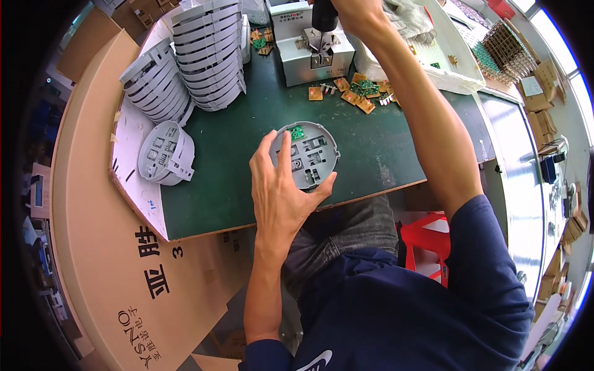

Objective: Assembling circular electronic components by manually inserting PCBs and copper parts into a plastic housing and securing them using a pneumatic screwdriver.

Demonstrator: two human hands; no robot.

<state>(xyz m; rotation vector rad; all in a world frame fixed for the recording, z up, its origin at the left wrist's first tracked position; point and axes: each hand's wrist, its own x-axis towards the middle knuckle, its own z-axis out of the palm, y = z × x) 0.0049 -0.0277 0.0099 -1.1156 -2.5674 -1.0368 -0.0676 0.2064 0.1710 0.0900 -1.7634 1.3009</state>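
My left hand [275, 170] holds a round grey plastic housing [317, 162] on the green tabletop near its front edge. The thumb presses the lower right rim, and the fingers reach over the left side. A small green circuit board [297, 132] lies inside the housing by my fingertips. At the top of the view, my right hand [362, 15] is wrapped round a black electric screwdriver [325, 17], partly cut off by the picture's edge. It points down, with its bit at the front opening of a white screw feeder [312, 73].
Tall stacks of grey housings [210, 59] stand at the back left, with another housing [166, 153] in front. Loose orange and green circuit boards [350, 97] lie beside the feeder. A white tray [461, 80] sits back right; a red stool [427, 238] is below the table.
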